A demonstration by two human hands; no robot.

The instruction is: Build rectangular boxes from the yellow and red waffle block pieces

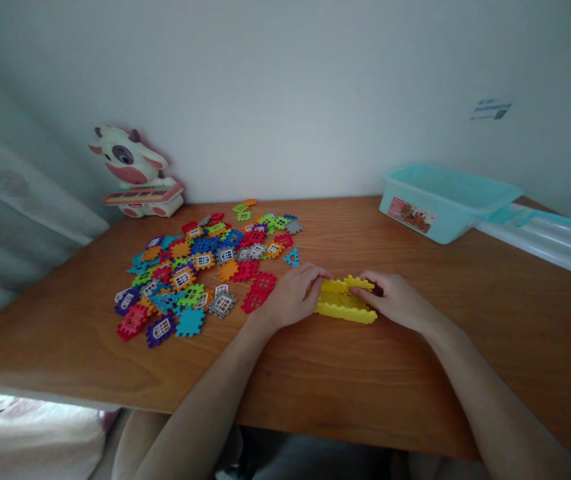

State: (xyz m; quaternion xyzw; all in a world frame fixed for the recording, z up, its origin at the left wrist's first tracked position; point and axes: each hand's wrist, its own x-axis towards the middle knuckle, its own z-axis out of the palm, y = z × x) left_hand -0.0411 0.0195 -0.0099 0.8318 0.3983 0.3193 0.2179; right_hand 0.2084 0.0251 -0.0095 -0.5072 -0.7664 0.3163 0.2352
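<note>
A yellow structure of joined interlocking building pieces (348, 312) rests on the wooden table, with low toothed walls along its front and back. My left hand (292, 293) grips its left end, the fingers curled over the back wall. At the back right, my right hand (390, 297) pinches the yellow wall between thumb and fingers. Parts of the left end are hidden behind my left hand. Left of my hands spreads a loose pile of colourful interlocking pieces (180, 250); a red window piece (264, 282) and a blue triangle piece (292, 257) lie closest.
A turquoise plastic bin (445, 227) stands at the back right, its clear lid (540, 240) leaning beside it. A cow-shaped toy keyboard (138, 177) sits at the back left against the wall. A curtain (20, 233) hangs at the left.
</note>
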